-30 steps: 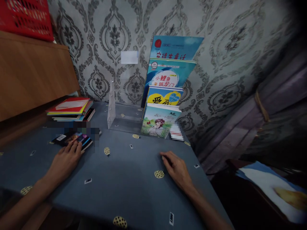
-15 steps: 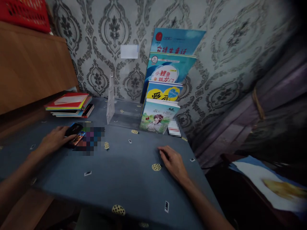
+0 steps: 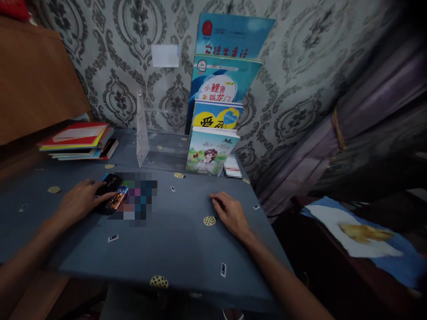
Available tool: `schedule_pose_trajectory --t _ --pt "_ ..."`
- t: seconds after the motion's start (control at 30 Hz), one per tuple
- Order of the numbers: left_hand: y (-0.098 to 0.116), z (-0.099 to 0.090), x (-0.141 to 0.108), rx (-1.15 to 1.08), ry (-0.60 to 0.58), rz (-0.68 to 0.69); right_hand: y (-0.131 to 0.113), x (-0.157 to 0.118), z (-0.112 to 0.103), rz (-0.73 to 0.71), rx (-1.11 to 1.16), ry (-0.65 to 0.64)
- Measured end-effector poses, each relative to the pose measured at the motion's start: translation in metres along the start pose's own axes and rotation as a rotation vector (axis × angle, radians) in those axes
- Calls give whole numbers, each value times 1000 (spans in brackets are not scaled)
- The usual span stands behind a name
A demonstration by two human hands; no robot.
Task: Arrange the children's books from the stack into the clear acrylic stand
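At the left of the table, my left hand grips the left side of a dark book with a colourful cover. The thumb presses on the cover, and much of the book is blurred into squares. My right hand rests on the tablecloth with its fingers curled in and nothing visible in them. Beyond it stands a clear stepped rack. Its right side bears several upright books in tiers, the front one a green-and-white book with a drawn figure.
A stack of books and folders lies at the back left, near a wooden panel. A small blurred white item sits right of the rack. Patterned wall stands behind, and a curtain hangs at the right.
My left hand has moved the dark book to the right across the table, toward the rack. My right hand stays in place on the cloth. The view has shifted slightly right and down.
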State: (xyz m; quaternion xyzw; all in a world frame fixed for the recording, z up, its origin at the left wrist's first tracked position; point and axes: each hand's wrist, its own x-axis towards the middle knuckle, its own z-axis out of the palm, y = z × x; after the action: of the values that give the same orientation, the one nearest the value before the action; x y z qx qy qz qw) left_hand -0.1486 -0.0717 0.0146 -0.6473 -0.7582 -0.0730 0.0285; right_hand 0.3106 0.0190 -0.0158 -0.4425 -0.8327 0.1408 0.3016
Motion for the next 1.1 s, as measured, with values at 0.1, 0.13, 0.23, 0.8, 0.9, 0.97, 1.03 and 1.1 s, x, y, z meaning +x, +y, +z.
schedule_pose_trajectory --t 0.1,0.13,0.23,0.8,0.9,0.97,1.03,1.1 --pt "36 -4 -1 73 -12 -12 0 0 0 -12 -4 -1" --pt "49 -5 -2 82 -24 17 0 0 1 -14 -5 0" --pt "90 -8 -2 125 -71 90 -2 -2 2 -13 0 8" --pt "203 24 23 -106 45 687 -57 5 13 -330 -26 -166" --pt "203 38 25 -186 96 701 -59 8 22 -304 -78 -258" --pt "202 41 24 -194 118 693 -55 8 24 -282 -69 -273" --pt "201 41 22 -190 137 682 -51 7 22 -257 -51 -276" --pt "201 39 22 -176 149 671 -47 6 19 -219 -47 -288"
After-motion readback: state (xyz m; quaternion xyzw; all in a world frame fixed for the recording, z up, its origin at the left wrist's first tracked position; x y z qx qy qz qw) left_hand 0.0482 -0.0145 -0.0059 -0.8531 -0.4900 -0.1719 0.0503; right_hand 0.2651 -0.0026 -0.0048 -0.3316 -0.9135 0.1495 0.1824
